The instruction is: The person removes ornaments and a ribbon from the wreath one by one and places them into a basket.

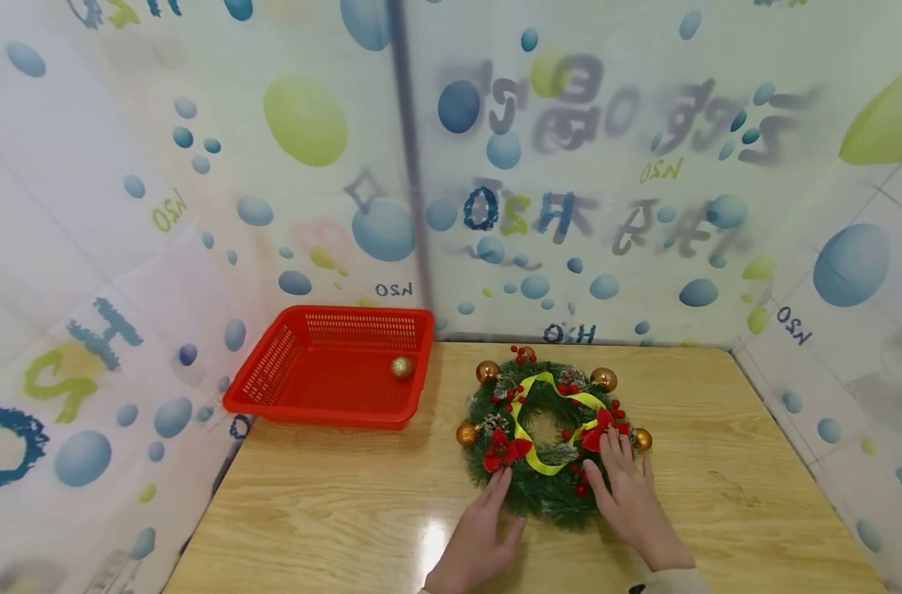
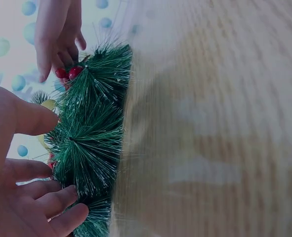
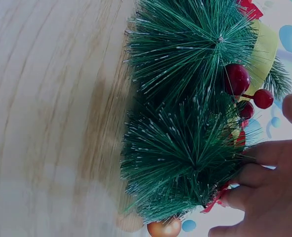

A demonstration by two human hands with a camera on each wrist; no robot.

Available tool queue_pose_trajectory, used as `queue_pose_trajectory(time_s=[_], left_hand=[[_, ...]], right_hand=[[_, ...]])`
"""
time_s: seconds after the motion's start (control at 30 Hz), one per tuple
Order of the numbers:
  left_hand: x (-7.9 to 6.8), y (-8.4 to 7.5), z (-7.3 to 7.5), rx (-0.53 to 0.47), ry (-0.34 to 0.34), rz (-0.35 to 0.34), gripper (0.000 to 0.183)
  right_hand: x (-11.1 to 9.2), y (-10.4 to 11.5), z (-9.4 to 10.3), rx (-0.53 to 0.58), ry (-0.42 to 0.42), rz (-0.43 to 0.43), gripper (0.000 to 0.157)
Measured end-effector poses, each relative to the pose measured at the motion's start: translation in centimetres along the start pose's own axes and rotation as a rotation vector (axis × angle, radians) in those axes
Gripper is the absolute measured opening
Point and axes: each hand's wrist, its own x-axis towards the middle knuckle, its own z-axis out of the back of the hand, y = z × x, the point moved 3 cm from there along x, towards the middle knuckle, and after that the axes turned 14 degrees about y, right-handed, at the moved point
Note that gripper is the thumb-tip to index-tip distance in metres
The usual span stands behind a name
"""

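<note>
A green pine wreath (image 1: 543,495) lies on the wooden table, a yellow ribbon (image 1: 534,464) looped over its middle. Red berries, pine cones and gold balls decorate it. My left hand (image 1: 476,544) is at the wreath's near left side, fingertips right below a red cloth flower (image 1: 504,450). On the near right, the fingers of my right hand (image 1: 632,499) rest over a second red flower (image 1: 593,437). Straight or loosely bent fingers show on both hands, and neither grips anything. In the left wrist view, the left thumb and fingers stand apart along the green needles (image 2: 89,143).
A red plastic basket (image 1: 309,412) stands at the table's back left with one glittery gold ball (image 1: 402,367) inside. Patterned curtains (image 1: 540,181) enclose the table (image 1: 332,511) at the back and sides.
</note>
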Motion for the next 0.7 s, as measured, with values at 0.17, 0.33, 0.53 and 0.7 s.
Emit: queue_pose_trajectory(time_s=[0.17,0.33,0.53,0.7], left_hand=[[-0.1,-0.2,-0.3,0.006,-0.002,-0.004,0.069],[-0.1,-0.3,-0.5,0.007,0.008,-0.04,0.068],[-0.1,-0.5,-0.6,0.013,0.021,-0.048,0.068],[0.0,-0.6,-0.7,0.009,0.044,-0.036,0.07]], right_hand=[[0.3,-0.2,0.2,0.007,0.031,-0.023,0.073],[0.6,-0.5,0.4,0.012,0.045,-0.032,0.074],[1.0,-0.9,0.7,0.019,0.043,-0.017,0.075],[1.5,-1.0,1.0,0.019,0.054,-0.013,0.077]])
